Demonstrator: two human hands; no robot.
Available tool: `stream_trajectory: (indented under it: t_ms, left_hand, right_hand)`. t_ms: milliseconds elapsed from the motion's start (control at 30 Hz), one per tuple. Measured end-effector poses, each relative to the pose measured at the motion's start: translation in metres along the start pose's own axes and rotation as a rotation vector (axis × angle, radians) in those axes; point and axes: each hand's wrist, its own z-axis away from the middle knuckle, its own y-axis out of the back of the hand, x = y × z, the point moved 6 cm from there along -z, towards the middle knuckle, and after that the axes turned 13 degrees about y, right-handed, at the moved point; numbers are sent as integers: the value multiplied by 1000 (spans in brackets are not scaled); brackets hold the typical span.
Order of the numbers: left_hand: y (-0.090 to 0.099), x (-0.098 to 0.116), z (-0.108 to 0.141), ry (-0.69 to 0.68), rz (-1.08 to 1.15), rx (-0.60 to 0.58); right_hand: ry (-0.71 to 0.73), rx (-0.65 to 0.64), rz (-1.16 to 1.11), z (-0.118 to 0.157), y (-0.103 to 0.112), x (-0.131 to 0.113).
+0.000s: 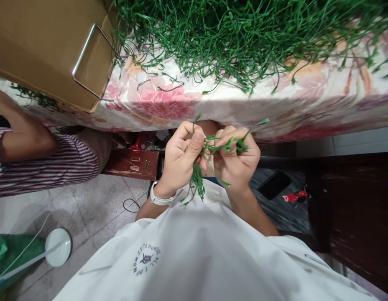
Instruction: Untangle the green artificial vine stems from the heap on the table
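Close together in front of my chest, both hands are closed on thin green plastic stems (197,180). My left hand (183,156), with a white watch (160,196) on its wrist, pinches them between thumb and forefinger; part of the bunch hangs below its palm. My right hand (239,161) has its fingers curled round more green strands (227,144), which stick out over the knuckles. Where the strands cross between the hands, I cannot tell which belong together. A large heap of similar green stems (231,37) lies beyond on the flower-patterned tablecloth (164,100).
A cardboard box (46,46) with a bent metal wire frame (84,54) stands at the table's left. Another person in a striped top (56,163) sits there. A phone (274,185) and keys (297,196) lie at my right. A red-brown wooden box (133,164) is under the table.
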Motion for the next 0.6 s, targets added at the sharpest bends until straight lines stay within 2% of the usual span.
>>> stream_trajectory:
  t_ms: [67, 200, 267, 300, 367, 433, 467, 533, 600]
  left_hand:
    - [-1, 2, 2, -49, -17, -6]
    - [0, 7, 10, -185, -103, 84]
    - [2, 8, 11, -223, -175, 88]
    - [8, 10, 11, -256, -212, 121]
    - [31, 20, 11, -360, -230, 265]
    - [64, 33, 14, -453, -115, 440]
    - [79, 38, 14, -463, -26, 486]
    - [97, 44, 12, -422, 76, 488]
    - [100, 43, 11, -351, 81, 467]
  right_hand:
    - [-7, 16, -78, -6, -3, 2]
    - [-58, -51, -235, -12, -16, 3]
    - [-81, -14, -263, -15, -12, 0]
    - [-114, 31, -274, -17, -6, -3]
    - [-156, 172, -274, -24, 17, -13]
    - [-99, 326, -192, -38, 47, -33]
    - [-48, 379, -110, -48, 60, -44]
    - [-18, 444, 43, -74, 74, -58]
    - [-88, 449, 127, -106, 66, -61]
